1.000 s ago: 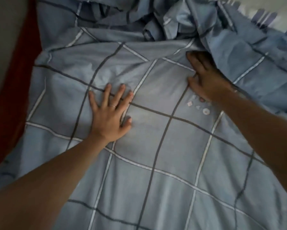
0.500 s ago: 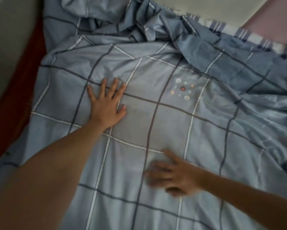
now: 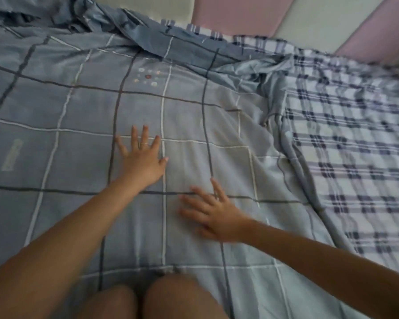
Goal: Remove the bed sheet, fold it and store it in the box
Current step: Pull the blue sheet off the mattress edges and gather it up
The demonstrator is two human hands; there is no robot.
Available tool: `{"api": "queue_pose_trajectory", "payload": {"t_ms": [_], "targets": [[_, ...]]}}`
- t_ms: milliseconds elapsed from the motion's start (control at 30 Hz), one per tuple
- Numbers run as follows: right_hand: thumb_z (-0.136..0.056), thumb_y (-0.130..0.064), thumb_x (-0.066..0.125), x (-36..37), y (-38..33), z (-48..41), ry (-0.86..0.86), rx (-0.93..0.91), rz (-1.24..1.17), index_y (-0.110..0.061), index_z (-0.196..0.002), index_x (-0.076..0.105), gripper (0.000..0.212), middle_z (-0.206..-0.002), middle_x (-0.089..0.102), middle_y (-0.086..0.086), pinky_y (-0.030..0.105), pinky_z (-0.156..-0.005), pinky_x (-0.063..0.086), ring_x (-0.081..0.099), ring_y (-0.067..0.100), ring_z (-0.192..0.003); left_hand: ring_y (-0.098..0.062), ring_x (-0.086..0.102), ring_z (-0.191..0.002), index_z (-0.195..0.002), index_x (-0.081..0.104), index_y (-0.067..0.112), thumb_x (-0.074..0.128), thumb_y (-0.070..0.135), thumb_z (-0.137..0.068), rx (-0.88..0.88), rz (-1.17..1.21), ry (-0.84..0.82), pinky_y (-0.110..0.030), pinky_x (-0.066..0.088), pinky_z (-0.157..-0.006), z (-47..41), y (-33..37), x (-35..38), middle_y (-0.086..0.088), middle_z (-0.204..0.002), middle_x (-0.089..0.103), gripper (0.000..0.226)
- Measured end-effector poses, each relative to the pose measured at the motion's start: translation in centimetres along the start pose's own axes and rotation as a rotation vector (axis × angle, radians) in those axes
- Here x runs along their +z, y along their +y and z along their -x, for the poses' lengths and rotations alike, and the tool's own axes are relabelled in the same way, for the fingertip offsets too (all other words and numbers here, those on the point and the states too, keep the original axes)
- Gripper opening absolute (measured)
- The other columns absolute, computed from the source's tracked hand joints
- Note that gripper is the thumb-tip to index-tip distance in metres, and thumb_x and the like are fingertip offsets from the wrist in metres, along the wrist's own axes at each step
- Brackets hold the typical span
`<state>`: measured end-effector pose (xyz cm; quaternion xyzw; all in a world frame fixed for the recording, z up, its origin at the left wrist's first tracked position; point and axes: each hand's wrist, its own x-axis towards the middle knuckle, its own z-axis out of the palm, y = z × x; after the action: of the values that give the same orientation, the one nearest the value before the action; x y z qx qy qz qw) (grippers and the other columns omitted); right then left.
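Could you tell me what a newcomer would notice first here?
The left hand and right hand lie spread flat on the blue checked bed sheet that fills most of the view. At the right its rumpled edge gives way to a plaid cover, with pink and cream panels behind.

A padded headboard (image 3: 240, 17) of slanted pink and cream panels runs along the far side, behind white-and-navy plaid bedding (image 3: 355, 157) at right.

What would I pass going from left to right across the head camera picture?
Pale patch on the blue bed sheet → left hand, flat on the sheet → right hand, also flat → plaid bedding.
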<state>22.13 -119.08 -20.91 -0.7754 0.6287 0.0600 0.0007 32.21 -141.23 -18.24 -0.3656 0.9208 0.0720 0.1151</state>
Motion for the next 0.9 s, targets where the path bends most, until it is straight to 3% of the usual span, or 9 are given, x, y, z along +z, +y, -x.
{"api": "queue_pose_trajectory", "payload": {"t_ms": [67, 133, 267, 300, 367, 500, 633, 800, 900], "targets": [[-0.096, -0.045, 0.032, 0.9, -1.8, 6.3, -0.103, -0.229, 0.021, -0.029, -0.141, 0.040, 0.049, -0.150, 0.038, 0.000, 0.068, -0.107, 0.013, 0.027, 0.029, -0.140, -0.032, -0.011, -0.144, -0.148, 0.020, 0.029, 0.041, 0.051, -0.093, 0.060, 0.035, -0.128, -0.066, 0.002, -0.107, 2.9, 2.8, 0.3, -0.004, -0.158, -0.009, 0.062], [-0.097, -0.047, 0.029, 1.5, -0.1, 12.4, -0.203, -0.118, 0.039, -0.033, -0.145, 0.031, 0.050, -0.153, 0.032, -0.003, 0.068, -0.105, 0.017, 0.027, 0.029, -0.141, -0.033, -0.003, -0.144, -0.146, 0.024, 0.033, 0.049, 0.049, -0.090, 0.114, 0.107, -0.274, -0.064, 0.012, -0.108, 6.3, 5.4, 1.1, -0.001, -0.159, -0.002, 0.063], [-0.098, -0.048, 0.026, 0.4, 9.8, 19.3, -0.263, 0.975, -0.110, -0.038, -0.149, 0.012, 0.054, -0.158, 0.018, -0.005, 0.074, -0.105, 0.010, 0.020, 0.034, -0.142, -0.036, 0.009, -0.142, -0.145, 0.031, 0.034, 0.055, 0.044, -0.088, 0.279, 0.130, -0.427, -0.054, 0.021, -0.112, 10.0, 9.3, 3.7, -0.006, -0.159, 0.003, 0.062], [-0.099, -0.045, 0.027, -0.3, 11.7, 20.1, -0.267, 1.176, -0.159, -0.035, -0.149, 0.011, 0.054, -0.158, 0.013, -0.003, 0.069, -0.108, 0.006, 0.016, 0.033, -0.143, -0.038, 0.007, -0.143, -0.145, 0.031, 0.035, 0.056, 0.045, -0.088, 0.306, 0.126, -0.450, -0.054, 0.019, -0.113, 10.0, 10.3, 4.0, -0.007, -0.159, 0.002, 0.063], [-0.098, -0.036, 0.037, -1.8, 13.8, 21.8, -0.189, 1.368, -0.312, -0.026, -0.149, 0.018, 0.055, -0.156, 0.018, 0.003, 0.056, -0.109, 0.021, 0.025, 0.031, -0.138, -0.039, 0.000, -0.143, -0.145, 0.029, 0.037, 0.056, 0.048, -0.087, 0.325, 0.120, -0.485, -0.057, 0.015, -0.113, 9.9, 13.0, 4.5, -0.007, -0.158, -0.002, 0.066], [-0.090, -0.043, 0.058, -3.2, 13.0, 24.8, 0.094, 1.530, -0.548, -0.016, -0.140, 0.035, 0.061, -0.131, 0.053, 0.008, 0.039, -0.091, 0.042, 0.052, 0.029, -0.116, -0.045, -0.004, -0.141, -0.145, 0.021, 0.043, 0.053, 0.056, -0.084, 0.288, 0.008, -0.488, -0.068, 0.015, -0.107, 11.3, 18.1, 4.3, -0.004, -0.158, -0.007, 0.070], [-0.085, -0.041, 0.066, -3.0, 12.9, 26.6, -0.085, 1.506, -0.844, -0.008, -0.115, 0.061, 0.045, -0.106, 0.059, 0.006, 0.030, -0.078, 0.042, 0.057, 0.026, -0.101, -0.039, 0.001, -0.143, -0.144, 0.026, 0.040, 0.051, 0.067, -0.070, 0.311, -0.076, -0.511, -0.067, 0.018, -0.106, 10.4, 18.8, 4.9, -0.013, -0.158, 0.001, 0.083], [-0.099, -0.031, 0.047, -2.2, 14.0, 27.7, 0.020, 1.522, -0.998, -0.003, -0.129, 0.051, 0.041, -0.131, 0.052, 0.016, 0.027, -0.085, 0.034, 0.049, 0.032, -0.119, -0.038, 0.005, -0.144, -0.147, 0.021, 0.035, 0.053, 0.045, -0.087, 0.368, -0.147, -0.507, -0.051, 0.004, -0.115, 10.0, 18.2, 5.0, -0.022, -0.156, -0.002, 0.069], [-0.102, -0.026, 0.040, -1.8, 15.3, 29.3, 0.156, 1.601, -0.952, 0.000, -0.120, 0.054, 0.035, -0.123, 0.055, 0.021, 0.028, -0.079, 0.035, 0.054, 0.032, -0.106, -0.039, 0.006, -0.143, -0.146, 0.025, 0.036, 0.047, 0.044, -0.091, 0.369, -0.139, -0.476, -0.049, 0.003, -0.115, 9.6, 18.5, 5.4, -0.021, -0.156, -0.001, 0.060]]}}
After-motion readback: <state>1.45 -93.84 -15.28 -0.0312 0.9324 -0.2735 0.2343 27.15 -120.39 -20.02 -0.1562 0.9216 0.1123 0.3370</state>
